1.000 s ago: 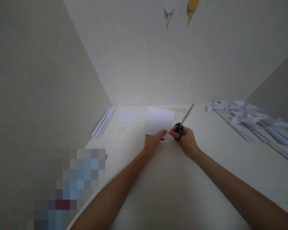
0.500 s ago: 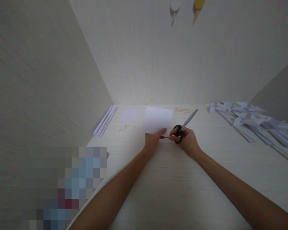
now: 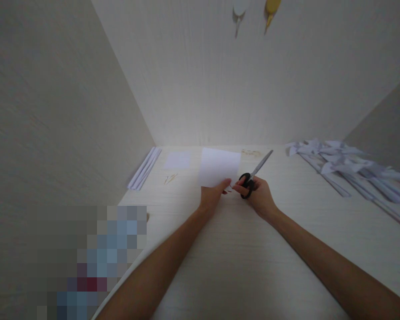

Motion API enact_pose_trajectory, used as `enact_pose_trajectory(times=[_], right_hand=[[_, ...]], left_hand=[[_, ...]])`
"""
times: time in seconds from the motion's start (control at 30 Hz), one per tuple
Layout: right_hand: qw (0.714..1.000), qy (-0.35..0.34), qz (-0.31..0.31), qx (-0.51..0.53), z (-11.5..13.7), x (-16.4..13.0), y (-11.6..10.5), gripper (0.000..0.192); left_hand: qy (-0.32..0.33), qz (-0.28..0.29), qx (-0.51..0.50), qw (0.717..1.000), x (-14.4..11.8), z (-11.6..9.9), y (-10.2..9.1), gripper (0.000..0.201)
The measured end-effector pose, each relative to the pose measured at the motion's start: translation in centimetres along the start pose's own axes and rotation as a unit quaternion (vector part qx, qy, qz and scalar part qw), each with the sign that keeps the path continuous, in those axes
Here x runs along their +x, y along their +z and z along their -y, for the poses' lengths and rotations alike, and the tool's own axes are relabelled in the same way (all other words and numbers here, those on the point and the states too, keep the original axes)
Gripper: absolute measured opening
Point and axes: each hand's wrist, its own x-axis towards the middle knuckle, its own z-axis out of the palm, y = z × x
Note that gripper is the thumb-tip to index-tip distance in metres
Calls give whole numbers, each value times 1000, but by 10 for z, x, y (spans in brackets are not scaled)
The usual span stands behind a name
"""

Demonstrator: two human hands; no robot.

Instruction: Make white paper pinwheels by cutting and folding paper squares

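A white sheet of paper point(image 3: 219, 166) is gripped at its near edge by my left hand point(image 3: 214, 194), the thumb on top and the other fingers underneath. My right hand point(image 3: 260, 195) has a pair of black-handled scissors point(image 3: 260, 162) lodged in it, the closed blades pointing away to the upper right. The right thumb and fingertip meet at the paper's near right corner, by a small dark line there. Whether they pinch the corner itself is too small to make out.
On the left lie a bundle of rolled paper sticks point(image 3: 144, 169), a small paper square point(image 3: 177, 160) and thin tan pieces point(image 3: 170, 178). More tan bits point(image 3: 251, 153) lie by the wall. Several paper pinwheels point(image 3: 346, 166) fill the right side. Two hooks point(image 3: 271, 11) hang on the wall.
My right hand and the scissors have shifted slightly left, its fingertips closer to the paper's corner. The left hand keeps its hold. The whole view has drifted a little.
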Motion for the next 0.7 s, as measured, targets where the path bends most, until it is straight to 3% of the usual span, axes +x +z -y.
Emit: enact_pose_trajectory(times=[0.37, 0.7], right_hand=[[1000, 7, 1, 10, 1, 0, 0, 28], [1000, 10, -5, 12, 1, 0, 1, 24]], left_hand=[[-1, 5, 0, 1000, -1, 0, 0, 16], [-17, 48, 7, 999, 0, 2, -1, 10]])
